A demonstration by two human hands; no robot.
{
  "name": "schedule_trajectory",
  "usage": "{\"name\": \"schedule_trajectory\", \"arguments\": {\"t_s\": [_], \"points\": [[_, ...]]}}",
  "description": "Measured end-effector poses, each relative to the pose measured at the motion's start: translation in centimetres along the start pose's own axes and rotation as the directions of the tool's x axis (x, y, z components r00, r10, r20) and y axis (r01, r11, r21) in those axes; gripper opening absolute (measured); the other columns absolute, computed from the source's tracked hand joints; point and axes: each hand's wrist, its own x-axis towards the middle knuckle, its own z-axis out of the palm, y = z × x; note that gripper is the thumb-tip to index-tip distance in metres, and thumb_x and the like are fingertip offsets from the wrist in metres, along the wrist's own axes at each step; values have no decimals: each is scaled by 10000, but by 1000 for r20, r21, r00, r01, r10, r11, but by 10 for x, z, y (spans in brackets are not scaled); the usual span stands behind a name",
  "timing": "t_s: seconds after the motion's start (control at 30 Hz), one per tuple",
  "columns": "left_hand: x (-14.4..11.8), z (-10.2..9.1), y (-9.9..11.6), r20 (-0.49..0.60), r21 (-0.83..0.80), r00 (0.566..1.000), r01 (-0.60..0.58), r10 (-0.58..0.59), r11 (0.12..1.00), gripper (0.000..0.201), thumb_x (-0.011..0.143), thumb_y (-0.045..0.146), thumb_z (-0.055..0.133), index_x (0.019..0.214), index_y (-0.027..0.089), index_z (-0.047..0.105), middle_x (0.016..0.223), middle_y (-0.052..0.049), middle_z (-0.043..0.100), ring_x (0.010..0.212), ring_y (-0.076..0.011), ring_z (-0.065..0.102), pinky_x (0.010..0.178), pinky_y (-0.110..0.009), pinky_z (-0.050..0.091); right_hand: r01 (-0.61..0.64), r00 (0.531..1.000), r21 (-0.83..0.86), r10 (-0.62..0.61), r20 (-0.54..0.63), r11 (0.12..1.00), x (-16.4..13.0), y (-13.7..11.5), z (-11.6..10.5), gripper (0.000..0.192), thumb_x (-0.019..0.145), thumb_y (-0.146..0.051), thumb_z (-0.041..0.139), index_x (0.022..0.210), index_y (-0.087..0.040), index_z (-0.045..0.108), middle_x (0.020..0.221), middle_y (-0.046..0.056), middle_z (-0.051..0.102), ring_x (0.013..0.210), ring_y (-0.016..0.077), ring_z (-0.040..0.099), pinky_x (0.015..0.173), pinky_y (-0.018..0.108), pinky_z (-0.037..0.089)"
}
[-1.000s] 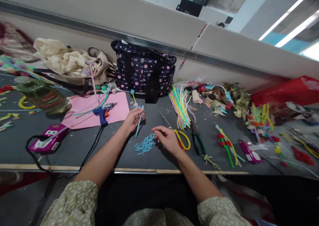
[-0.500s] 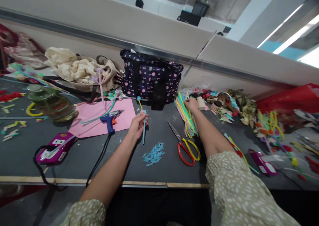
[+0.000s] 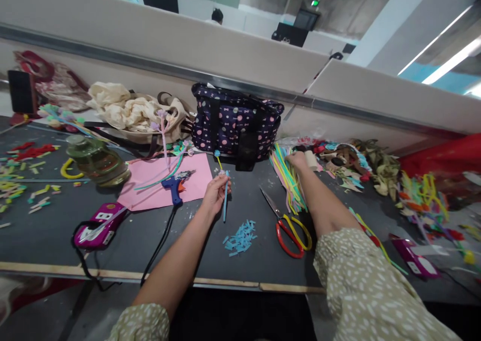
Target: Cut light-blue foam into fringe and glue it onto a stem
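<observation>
No writing can be read: the white label on the magenta power strip (image 3: 98, 225) shows marks too blurred to make out (likewise the label on the magenta pack (image 3: 413, 264) at the right of the counter (image 3: 45, 240)).

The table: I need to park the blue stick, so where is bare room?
Bare dark table lies between the pink power strip and blue scraps, and between scraps and scissors. It is crowded around the pipe cleaners under the right hand.
</observation>
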Motion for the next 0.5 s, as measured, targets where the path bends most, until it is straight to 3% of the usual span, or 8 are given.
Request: {"name": "schedule_trajectory", "arguments": {"t_s": [0.23,0.5], "points": [[-1,4,1,-2,7,1000,4,-4,1000,217,667,212,771,798,123,621,627,15,618,496,-59,555,505,-172,491,-95,994,325,72,82,941,0,3,-15,386,904,-387,617,1192,-130,603,1200,96,615,1019,231,622,851,413,542],[0,2,3,-21,12,1000,-10,10,1000,201,673,210,762,791,127,622,614,20,614,470,-58,548,495,-175,494,-51,998,451,59,-3,891,2,6,-33,392,926,-387,589,1254,-175,560,1263,85,580,1068,221,605,884,435,534]]}}
